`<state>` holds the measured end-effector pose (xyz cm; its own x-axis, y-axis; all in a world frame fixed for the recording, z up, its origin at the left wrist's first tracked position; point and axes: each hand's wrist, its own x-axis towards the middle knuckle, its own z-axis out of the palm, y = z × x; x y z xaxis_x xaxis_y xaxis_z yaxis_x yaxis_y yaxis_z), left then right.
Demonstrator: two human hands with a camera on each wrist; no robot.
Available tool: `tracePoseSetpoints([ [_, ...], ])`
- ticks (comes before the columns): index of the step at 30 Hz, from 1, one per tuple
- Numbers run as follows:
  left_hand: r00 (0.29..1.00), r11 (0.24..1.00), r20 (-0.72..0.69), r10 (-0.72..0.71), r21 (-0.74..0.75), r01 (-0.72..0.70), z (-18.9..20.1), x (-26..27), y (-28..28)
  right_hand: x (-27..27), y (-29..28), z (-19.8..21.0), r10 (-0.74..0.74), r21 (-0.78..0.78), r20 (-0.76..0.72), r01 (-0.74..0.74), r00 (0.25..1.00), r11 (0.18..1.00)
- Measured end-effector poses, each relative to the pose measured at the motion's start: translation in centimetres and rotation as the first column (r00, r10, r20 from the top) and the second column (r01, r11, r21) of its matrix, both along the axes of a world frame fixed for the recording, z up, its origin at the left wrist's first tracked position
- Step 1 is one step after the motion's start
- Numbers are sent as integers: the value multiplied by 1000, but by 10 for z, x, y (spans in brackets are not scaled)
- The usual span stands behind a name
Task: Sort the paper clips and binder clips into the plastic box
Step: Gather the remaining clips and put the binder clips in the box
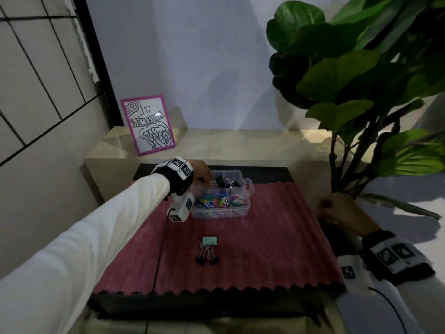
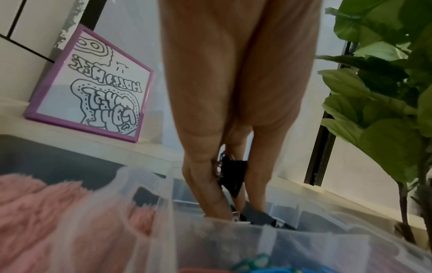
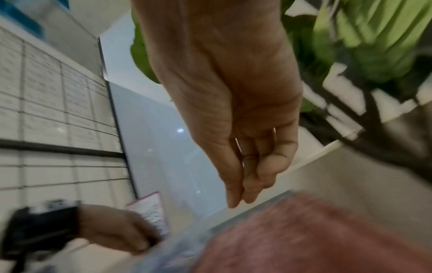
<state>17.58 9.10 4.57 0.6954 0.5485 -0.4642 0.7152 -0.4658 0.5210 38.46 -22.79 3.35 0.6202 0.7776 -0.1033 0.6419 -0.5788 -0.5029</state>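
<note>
A clear plastic box (image 1: 248,186) stands at the back of the red mat (image 1: 265,237). Its near compartment is full of coloured paper clips (image 1: 220,202); its far compartment holds black binder clips (image 1: 227,183). My left hand (image 1: 209,180) reaches down into the far compartment, and its thumb and fingers (image 2: 233,208) pinch a black binder clip (image 2: 233,173) just above the others. On the mat's middle lies a mint binder clip (image 1: 209,241) with two small black clips (image 1: 207,260) just in front of it. My right hand (image 1: 330,209) hovers at the mat's right edge, fingers (image 3: 236,194) loosely curled, holding nothing.
A purple-framed drawing (image 1: 149,124) leans against the wall on the pale ledge behind the box. A large leafy plant (image 1: 361,92) rises at the right, its stems close to my right hand. A black cable (image 1: 157,261) runs from my left wrist across the mat.
</note>
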Motion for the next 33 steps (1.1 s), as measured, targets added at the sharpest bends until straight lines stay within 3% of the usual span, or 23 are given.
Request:
tracePoseSetpoints([
  [2,998,998,-17,-68,-15,68,0,1,-2,-29,17,11,176,-12,-25,-176,984,984],
  [4,990,990,-48,-129,47,131,0,-2,-4,-63,34,17,341,6,-169,-345,925,939],
  [7,978,968,-44,-202,142,207,3,-7,-8,-105,57,11,466,24,-318,-484,826,875],
  [9,968,958,-6,-250,141,248,2,-9,-9,-127,70,5,533,24,-314,-555,785,832],
  [14,952,960,144,-271,113,256,3,-21,-7,-158,95,0,567,-29,-277,-596,776,802],
  [20,910,979,367,-196,15,205,2,-43,0,-186,117,-15,756,-198,-61,-750,652,631],
  [23,880,972,449,-157,-88,218,2,-52,1,-184,121,-22,717,-163,-112,-724,688,670],
  [27,839,974,538,-84,-134,183,12,-64,-6,-165,114,-17,594,19,-397,-641,699,767],
  [33,651,971,737,183,-238,-4,19,-103,-25,-122,107,13,412,206,-457,-357,788,911],
])
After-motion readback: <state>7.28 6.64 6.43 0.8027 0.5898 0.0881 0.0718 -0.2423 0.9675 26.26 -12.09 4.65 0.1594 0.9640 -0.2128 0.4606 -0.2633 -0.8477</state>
